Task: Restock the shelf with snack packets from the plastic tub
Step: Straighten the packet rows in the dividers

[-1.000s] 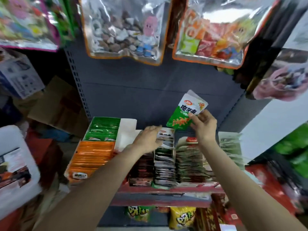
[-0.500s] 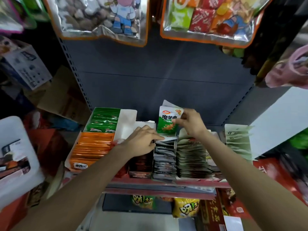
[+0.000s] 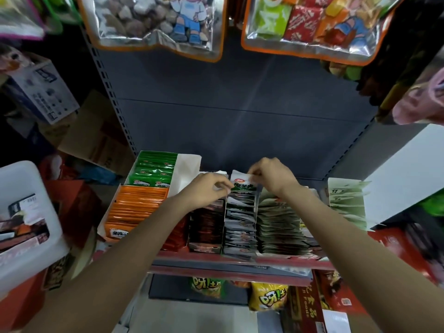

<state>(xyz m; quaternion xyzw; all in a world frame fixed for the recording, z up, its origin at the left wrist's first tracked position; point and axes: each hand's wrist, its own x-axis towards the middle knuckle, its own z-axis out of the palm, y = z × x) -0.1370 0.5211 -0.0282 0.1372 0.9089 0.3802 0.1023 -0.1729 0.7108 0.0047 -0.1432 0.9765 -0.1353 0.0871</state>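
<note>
A white-and-green snack packet stands at the back of a narrow row of packets on the shelf. My right hand pinches the packet's top edge from above. My left hand is at the packet's left side, fingertips curled against the row's cardboard divider; whether it grips anything is unclear. The white plastic tub sits at the far left with a few packets inside.
Orange packets and green packets fill a box at the left. Dark packets and pale green packets flank the row. Large snack bags hang overhead. Chip bags sit on the lower shelf.
My right hand has lowered the white-and-green packet from above the shelf down into the back of the row. My left hand has stayed at the row's left side.
</note>
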